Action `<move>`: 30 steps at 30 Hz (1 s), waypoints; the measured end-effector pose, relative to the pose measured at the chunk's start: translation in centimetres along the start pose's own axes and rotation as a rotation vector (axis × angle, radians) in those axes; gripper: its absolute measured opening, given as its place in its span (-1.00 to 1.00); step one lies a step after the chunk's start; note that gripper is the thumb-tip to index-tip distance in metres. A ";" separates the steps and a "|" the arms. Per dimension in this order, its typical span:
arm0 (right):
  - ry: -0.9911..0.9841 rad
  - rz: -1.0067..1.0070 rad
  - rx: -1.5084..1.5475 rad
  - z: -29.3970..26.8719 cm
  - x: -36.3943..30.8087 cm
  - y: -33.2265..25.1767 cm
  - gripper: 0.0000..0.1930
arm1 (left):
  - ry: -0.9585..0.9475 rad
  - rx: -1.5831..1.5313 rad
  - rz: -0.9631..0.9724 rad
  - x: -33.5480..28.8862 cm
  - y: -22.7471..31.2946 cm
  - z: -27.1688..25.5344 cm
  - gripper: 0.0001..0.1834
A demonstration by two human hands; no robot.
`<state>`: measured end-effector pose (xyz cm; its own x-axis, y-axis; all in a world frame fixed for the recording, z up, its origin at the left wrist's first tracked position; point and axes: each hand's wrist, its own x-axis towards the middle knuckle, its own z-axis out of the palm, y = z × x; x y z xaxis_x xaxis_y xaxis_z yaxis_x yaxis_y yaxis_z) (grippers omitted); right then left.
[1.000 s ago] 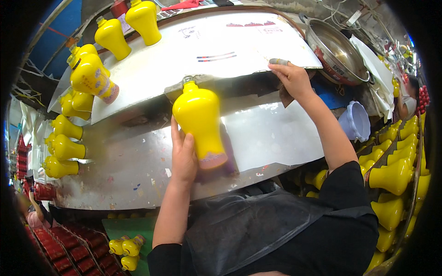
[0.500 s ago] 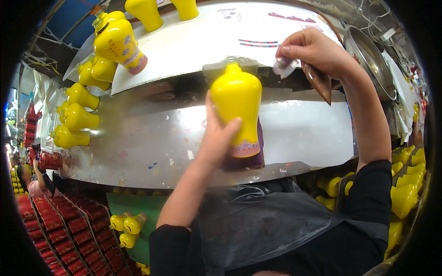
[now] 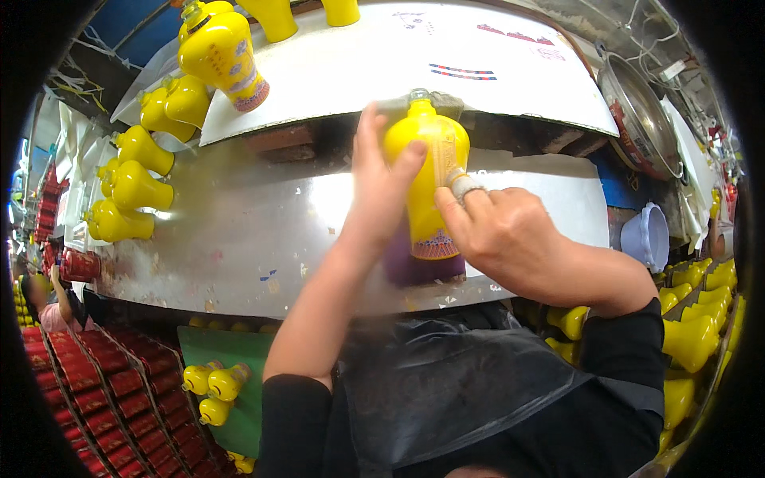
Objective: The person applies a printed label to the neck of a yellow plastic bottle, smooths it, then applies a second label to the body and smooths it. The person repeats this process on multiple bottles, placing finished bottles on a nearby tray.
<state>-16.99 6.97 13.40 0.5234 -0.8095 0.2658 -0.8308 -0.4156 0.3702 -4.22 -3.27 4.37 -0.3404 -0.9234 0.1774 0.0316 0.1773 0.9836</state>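
Observation:
A glossy yellow bottle (image 3: pixel 425 201) with a clear neck and a patterned pink-blue base band leans away from me over a purple pad (image 3: pixel 402 267). My left hand (image 3: pixel 378 179) is at its left side, thumb on the bottle and fingers stretched upward. Across its right front, my right hand (image 3: pixel 510 231) presses with bent fingers. At those fingertips is a whitish-grey piece (image 3: pixel 468 186), too blurred to name. A faint printed patch (image 3: pixel 446 155) shows on the bottle beside them.
Patterned strips (image 3: pixel 462 73) lie on the white board (image 3: pixel 358 72) behind. Yellow bottles (image 3: pixel 219 60) stand at the far left, others (image 3: pixel 137 187) below them. At right are a metal basin (image 3: pixel 637 111) and a pale tub (image 3: pixel 647 237). Another person (image 3: pixel 60 311) is at far left.
My right hand has come down from the upper right onto the bottle. My left hand has slid up along it, fingers now straighter. A printed patch now shows on the bottle's front.

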 end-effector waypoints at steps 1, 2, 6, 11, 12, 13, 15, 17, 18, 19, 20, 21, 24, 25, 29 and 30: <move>0.028 0.011 -0.036 0.7 -0.1 -0.7 -0.86 | -0.004 0.055 -0.015 1.4 -0.1 -0.3 -0.04; 0.058 0.023 -0.072 1.3 -0.3 -1.1 -0.86 | -0.009 0.117 -0.088 2.3 -0.3 -0.4 -0.06; 0.116 0.040 -0.111 2.6 -1.1 -2.2 -0.91 | -0.030 0.238 0.035 3.1 -0.9 -0.4 -0.16; -0.015 0.041 -0.048 2.6 -2.6 -3.8 -0.57 | 0.045 0.231 0.173 1.5 -2.0 0.0 -0.21; -0.018 0.054 -0.046 2.4 -2.8 -4.2 -0.56 | 0.057 0.216 0.182 1.2 -2.3 0.0 -0.20; -0.038 0.051 -0.017 2.0 -3.2 -4.6 -0.55 | 0.043 0.237 0.186 0.9 -2.6 -0.2 -0.17; -0.084 -0.023 0.049 1.1 -4.0 -4.6 -0.57 | 0.008 0.258 0.185 0.2 -3.1 -1.0 -0.10; -0.148 -0.062 0.140 0.5 -4.4 -3.6 -0.53 | -0.037 0.329 0.210 -0.9 -3.4 -1.8 -0.03; -0.096 -0.001 0.197 0.5 -4.5 -2.5 -0.52 | -0.059 0.353 0.215 -1.6 -3.5 -2.2 0.01; -0.042 0.059 0.252 0.7 -4.4 -1.1 -0.51 | -0.070 0.376 0.233 -2.1 -3.7 -2.3 0.03; 0.018 0.120 0.313 1.2 -4.1 0.2 -0.51 | -0.081 0.391 0.245 -2.6 -3.8 -2.3 0.05; 0.062 0.194 0.331 2.0 -3.5 1.5 -0.50 | -0.086 0.394 0.265 -2.9 -4.0 -2.3 0.07; 0.119 0.284 0.421 4.6 -1.7 4.1 -0.56 | -0.064 0.395 0.219 -3.0 -4.6 -1.5 0.14; 0.145 0.284 0.452 5.4 -1.1 4.4 -0.59 | -0.069 0.416 0.200 -2.9 -4.8 -1.3 0.13; 0.019 0.383 0.575 7.1 0.4 4.7 -0.55 | -0.101 0.401 0.219 -2.7 -5.2 -1.1 0.12; 0.073 0.396 0.633 7.2 0.6 4.9 -0.56 | -0.111 0.381 0.237 -2.7 -5.2 -1.2 0.13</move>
<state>-22.06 1.43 8.93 0.1560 -0.9278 0.3390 -0.8982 -0.2760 -0.3421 -2.32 -2.08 -1.16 -0.4647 -0.8041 0.3709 -0.2201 0.5106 0.8312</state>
